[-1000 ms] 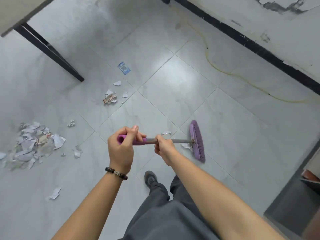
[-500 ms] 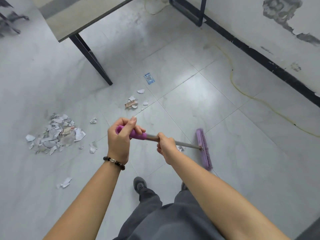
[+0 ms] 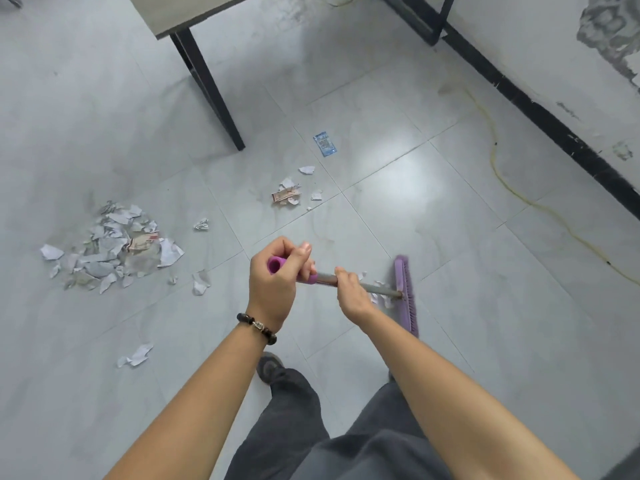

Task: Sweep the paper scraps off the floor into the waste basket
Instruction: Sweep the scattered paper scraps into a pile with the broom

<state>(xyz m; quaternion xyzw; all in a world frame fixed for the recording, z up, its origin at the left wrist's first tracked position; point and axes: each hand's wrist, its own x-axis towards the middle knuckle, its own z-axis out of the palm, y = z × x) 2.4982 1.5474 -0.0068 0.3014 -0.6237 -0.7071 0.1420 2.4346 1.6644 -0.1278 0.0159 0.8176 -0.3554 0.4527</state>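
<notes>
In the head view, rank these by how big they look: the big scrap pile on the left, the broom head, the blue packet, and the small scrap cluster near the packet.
1. big scrap pile
2. broom head
3. small scrap cluster
4. blue packet

The broom head lies nearer the camera, which inflates it.

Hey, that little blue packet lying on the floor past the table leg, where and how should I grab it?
The blue packet lies flat on the tile, clear of the table leg and the scraps. Come straight down from above and pinch across its narrow width, probably lifting one long edge first, since a flat packet offers nothing else to hold. Both hands are now on the broom.
</notes>
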